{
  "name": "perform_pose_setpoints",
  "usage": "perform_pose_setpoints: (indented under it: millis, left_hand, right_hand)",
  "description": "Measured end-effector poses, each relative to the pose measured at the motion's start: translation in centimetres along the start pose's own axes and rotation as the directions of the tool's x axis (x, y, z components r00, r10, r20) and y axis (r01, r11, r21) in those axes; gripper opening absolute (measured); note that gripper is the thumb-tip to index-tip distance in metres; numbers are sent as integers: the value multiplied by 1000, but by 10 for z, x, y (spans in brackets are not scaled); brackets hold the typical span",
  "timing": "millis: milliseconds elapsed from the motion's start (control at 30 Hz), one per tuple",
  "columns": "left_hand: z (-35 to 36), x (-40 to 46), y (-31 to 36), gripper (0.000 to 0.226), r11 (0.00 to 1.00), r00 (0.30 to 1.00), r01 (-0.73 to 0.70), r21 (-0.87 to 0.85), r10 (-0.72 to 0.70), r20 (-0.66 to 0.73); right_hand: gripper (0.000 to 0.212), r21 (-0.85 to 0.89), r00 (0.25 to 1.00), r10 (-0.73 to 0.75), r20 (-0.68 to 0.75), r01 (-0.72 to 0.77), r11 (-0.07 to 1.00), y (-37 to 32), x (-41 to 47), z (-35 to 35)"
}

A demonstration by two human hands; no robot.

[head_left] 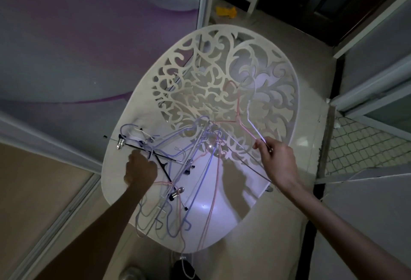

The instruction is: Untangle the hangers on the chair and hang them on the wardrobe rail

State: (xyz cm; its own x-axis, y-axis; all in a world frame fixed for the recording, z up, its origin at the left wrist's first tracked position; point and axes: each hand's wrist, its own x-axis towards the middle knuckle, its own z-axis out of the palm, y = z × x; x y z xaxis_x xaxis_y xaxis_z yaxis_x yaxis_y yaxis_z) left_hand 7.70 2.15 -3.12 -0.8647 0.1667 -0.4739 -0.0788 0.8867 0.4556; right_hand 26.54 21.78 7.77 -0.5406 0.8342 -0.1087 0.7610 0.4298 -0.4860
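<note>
The room is dim, with pale glossy floor tiles (278,230) that throw back a soft glare, a sliding wardrobe door (66,35) printed with sweeping purple curves, and a dark wooden door (347,1) in the far corner. A yellow object (226,11) lies on the floor by the far wall; what it is cannot be told. On the far side of the right hand's grip a patch of small patterned tiles (360,146) shows past a raised sill.

A white chair (222,224) fills the middle: a smooth, shiny moulded seat and a rounded back (222,75) cut through with scrolling leaf-like openwork.

The tangle of hangers (178,168) lies on the seat, mostly between the two grips. They are thin wire, coated in lilac, pink and white, with curved hooks hanging off the near seat edge. Black clip hangers (164,164) with shiny metal clips are caught in the knot.

The left hand (140,171) is clenched into the heap, fingers curled round strands at the black bars. The right hand (278,164) pinches a white wire hanger (252,110), which rises from that grip toward the chair back, beside a pink one (239,106).
</note>
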Motion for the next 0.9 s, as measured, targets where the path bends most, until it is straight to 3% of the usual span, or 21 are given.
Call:
perform_pose_setpoints:
  millis: [67, 133, 233, 300, 400, 467, 633, 900]
  left_hand:
    - [1, -1, 8, 41, 996, 974, -56, -64, 40, -221]
    - [5, -2, 18, 31, 969, 938, -220, -109, 180, -297]
    - [25, 2, 36, 33, 890, 886, -451, -62, 439, -145]
    - [42, 15, 50, 59, 843, 846, -532, 76, 533, 5]
    - [61, 33, 67, 105, 762, 830, -554, 336, 475, 291]
    - [72, 39, 73, 117, 730, 841, -532, 430, 397, 367]
    - [82, 40, 77, 108, 704, 856, -516, 487, 410, 314]
    - [74, 42, 90, 91, 837, 853, -496, 233, 419, 311]
  right_hand:
    - [27, 40, 1000, 19, 6, -19, 999, 0, 1, -4]
    - [27, 81, 999, 29, 28, -31, 996, 2, 1, -12]
    - [26, 128, 997, 43, 57, -50, 991, 8, 6, -24]
    - [28, 144, 997, 40, 66, -49, 988, 13, 13, -29]
    - [30, 176, 994, 18, 104, -36, 984, 19, 21, -33]
    - [30, 178, 994, 12, 112, -32, 983, 26, 22, -34]
    - [30, 182, 997, 0, 74, -13, 983, 35, 21, -39]
    - [25, 143, 1000, 3, 4, -4, 990, 21, 24, -14]
